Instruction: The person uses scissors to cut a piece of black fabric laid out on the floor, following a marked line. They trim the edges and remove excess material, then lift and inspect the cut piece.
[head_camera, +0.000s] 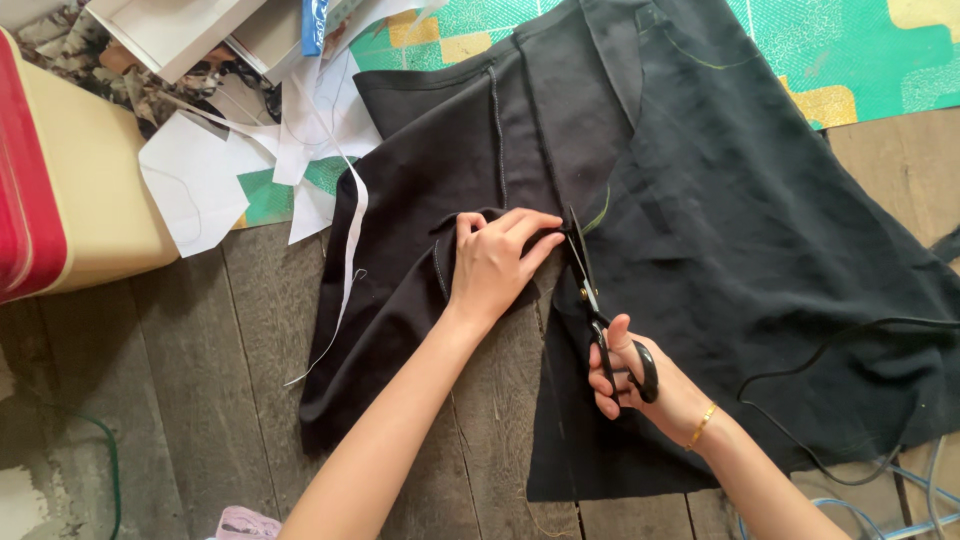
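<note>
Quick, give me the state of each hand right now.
Left hand: fingers together, pressing flat on the black fabric, gripping nothing.
Right hand: closed through the handles of the black scissors, blades in the fabric.

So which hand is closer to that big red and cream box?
The left hand. It presses the black fabric mid-frame, on the side towards the red and cream box at the left edge. The right hand, holding the scissors, is farther right.

black fabric (700, 230) running past the top edge, scissor blade tips (574, 228) hidden behind left hand (495, 265) fingers
</note>
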